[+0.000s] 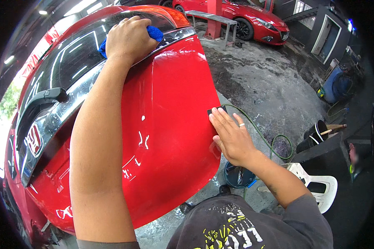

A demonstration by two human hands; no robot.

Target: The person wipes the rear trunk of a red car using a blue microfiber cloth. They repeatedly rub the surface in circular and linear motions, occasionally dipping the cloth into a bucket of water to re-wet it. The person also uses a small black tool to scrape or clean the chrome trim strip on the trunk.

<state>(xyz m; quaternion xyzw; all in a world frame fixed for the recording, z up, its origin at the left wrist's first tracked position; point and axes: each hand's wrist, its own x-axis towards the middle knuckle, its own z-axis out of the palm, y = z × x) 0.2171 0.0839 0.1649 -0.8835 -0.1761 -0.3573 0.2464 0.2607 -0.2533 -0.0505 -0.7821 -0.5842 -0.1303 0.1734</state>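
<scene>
A red car tailgate (pixel 176 108) stands in front of me, its glossy panel wet or shiny in patches. At its upper edge, by the rear window (pixel 81 54) and chrome trim, my left hand (pixel 131 39) is closed around a bunched blue cloth (pixel 155 33). The palm side of that hand is hidden. My right hand (pixel 232 139) lies against the panel's right edge, fingers together and pressing a small black sheet, apparently sandpaper (pixel 210 112), on it. A ring is on one finger. Left of my left forearm is a black rear wiper (pixel 45 97).
A green hose (pixel 278 157) curls over the wet grey floor (pixel 270 91). A dark bucket (pixel 240 176) sits below my right hand, near a white plastic chair (pixel 326 189). Farther right are a black bucket (pixel 305 143) and a blue drum (pixel 334 85). Another red car (pixel 253 18) stands behind a metal bench (pixel 210 16).
</scene>
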